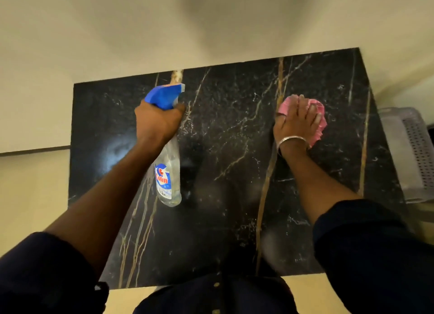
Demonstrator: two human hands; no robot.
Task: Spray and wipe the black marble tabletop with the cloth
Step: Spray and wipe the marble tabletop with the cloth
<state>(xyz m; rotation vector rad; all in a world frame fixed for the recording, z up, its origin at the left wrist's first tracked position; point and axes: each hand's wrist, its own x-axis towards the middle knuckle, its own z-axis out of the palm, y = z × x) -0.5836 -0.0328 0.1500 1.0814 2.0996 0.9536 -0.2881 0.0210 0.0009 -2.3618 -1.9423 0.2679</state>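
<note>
A black marble tabletop point(223, 130) with gold and white veins fills the middle of the view. My left hand point(157, 123) grips the neck of a clear spray bottle point(168, 172) with a blue trigger head, held above the left half of the table, nozzle pointing away from me. My right hand point(297, 123), a metal bangle on its wrist, presses flat on a crumpled pink cloth point(319, 123) lying on the far right part of the tabletop.
A cream wall rises behind the far edge of the table. A grey perforated plastic basket point(411, 154) stands just beyond the table's right edge. Beige floor shows to the left and below the near edge.
</note>
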